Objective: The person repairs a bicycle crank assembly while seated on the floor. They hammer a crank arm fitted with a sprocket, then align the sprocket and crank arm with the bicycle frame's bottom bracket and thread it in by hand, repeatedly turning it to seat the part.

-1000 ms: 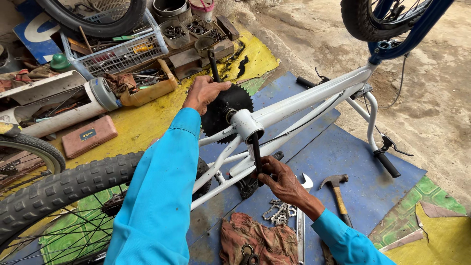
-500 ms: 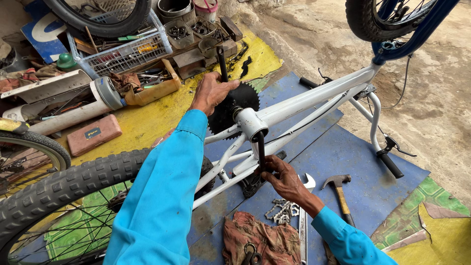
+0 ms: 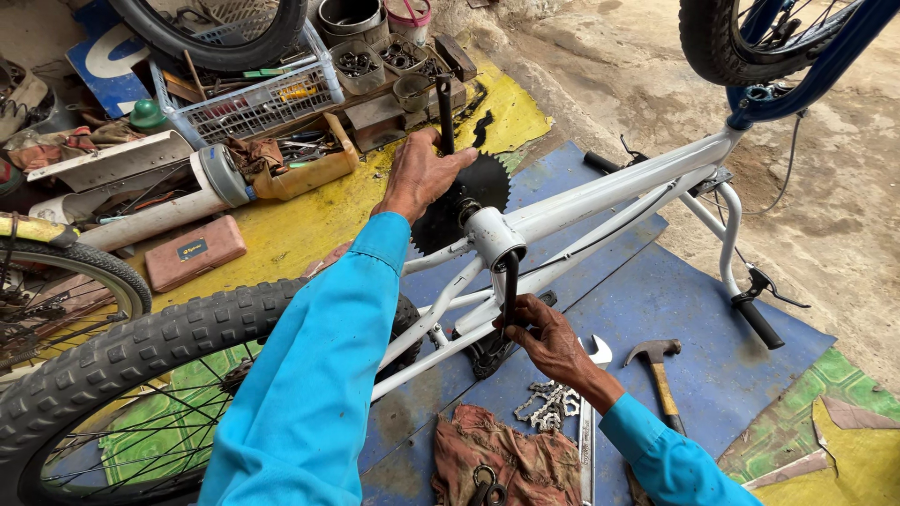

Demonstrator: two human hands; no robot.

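At the lower left of the frame a knobby black rubber tyre (image 3: 141, 351) curves under the blue sleeve. Toward the upper middle, the left hand (image 3: 422, 173) wraps closed around the upper black metal crank arm (image 3: 444, 112), beside the black toothed steel chainring (image 3: 469, 201). At the centre, the white tubular bicycle frame (image 3: 600, 192) lies on its side over a blue floor mat (image 3: 656, 309). Just below it, the right hand (image 3: 553, 337) grips shut the lower black crank arm (image 3: 509, 286). The step in hand looks like working the crank in its bottom bracket; the next move likely calls for steady, opposed turning. At lower right lies a wooden-handled claw hammer (image 3: 656, 370).
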